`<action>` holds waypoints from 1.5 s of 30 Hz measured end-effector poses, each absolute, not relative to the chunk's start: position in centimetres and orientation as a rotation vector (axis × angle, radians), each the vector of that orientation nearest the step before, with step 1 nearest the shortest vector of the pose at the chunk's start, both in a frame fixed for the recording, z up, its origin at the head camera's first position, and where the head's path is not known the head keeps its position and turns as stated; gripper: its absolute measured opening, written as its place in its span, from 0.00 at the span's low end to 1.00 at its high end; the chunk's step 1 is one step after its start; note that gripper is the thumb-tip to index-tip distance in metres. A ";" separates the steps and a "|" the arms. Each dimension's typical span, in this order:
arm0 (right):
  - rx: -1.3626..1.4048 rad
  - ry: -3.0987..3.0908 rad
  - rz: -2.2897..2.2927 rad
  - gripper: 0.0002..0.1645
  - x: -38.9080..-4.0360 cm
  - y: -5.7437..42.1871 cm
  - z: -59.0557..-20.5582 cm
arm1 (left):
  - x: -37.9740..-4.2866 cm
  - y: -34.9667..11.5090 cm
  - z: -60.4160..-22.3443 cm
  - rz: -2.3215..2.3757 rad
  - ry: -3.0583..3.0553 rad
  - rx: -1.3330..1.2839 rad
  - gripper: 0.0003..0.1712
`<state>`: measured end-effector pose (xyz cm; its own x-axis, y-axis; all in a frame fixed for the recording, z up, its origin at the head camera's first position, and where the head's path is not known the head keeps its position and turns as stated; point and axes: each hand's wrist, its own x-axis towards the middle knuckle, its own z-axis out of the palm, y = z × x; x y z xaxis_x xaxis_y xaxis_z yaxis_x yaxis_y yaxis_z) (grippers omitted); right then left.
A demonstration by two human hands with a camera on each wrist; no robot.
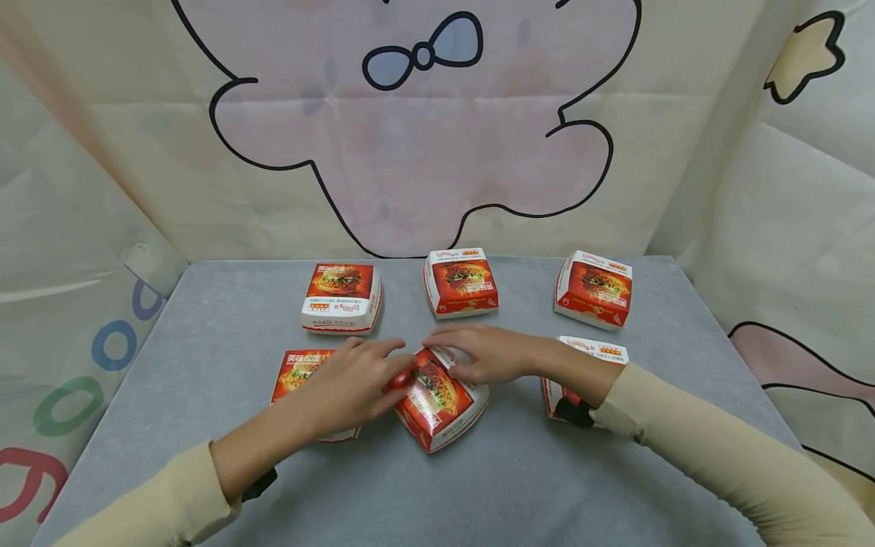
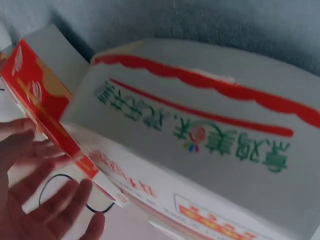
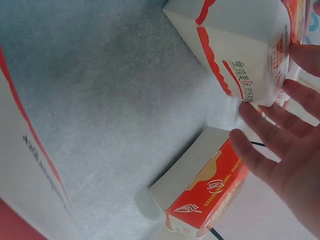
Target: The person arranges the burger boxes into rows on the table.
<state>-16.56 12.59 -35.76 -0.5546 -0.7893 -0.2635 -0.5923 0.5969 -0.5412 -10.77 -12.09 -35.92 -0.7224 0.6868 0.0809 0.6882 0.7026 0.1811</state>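
Note:
Both hands are at a red-and-white burger box (image 1: 437, 395) in the middle of the front row, which sits turned at an angle. My left hand (image 1: 369, 372) reaches over the front left burger box (image 1: 290, 376) to its left side, fingers spread. At its far right corner is my right hand (image 1: 478, 353). The right wrist view shows the right hand (image 3: 285, 135) with extended fingers touching the white corner of that box (image 3: 255, 60). In the left wrist view the left hand (image 2: 45, 185) has loosely extended fingers beside a red box edge (image 2: 47, 105); a white box side (image 2: 190, 125) fills the foreground.
Along the back of the grey cloth-covered table (image 1: 478, 494) stand a left box (image 1: 340, 298), a middle box (image 1: 461, 282) and a right box (image 1: 595, 289). The front right box (image 1: 595, 349) is partly hidden under the right forearm. A printed curtain (image 1: 410, 152) rises behind.

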 end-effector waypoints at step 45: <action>-1.140 2.294 -0.477 0.41 -16.3 13.3 -34.8 | -9.7 -11.6 -36.2 -0.201 -2.961 -1.320 0.37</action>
<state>-16.34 13.25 -34.83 -0.5039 -0.8097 -0.3007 -0.6228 0.5818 -0.5231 -9.70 -11.57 -36.21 -0.6648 0.7456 -0.0469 0.7324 0.6628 0.1556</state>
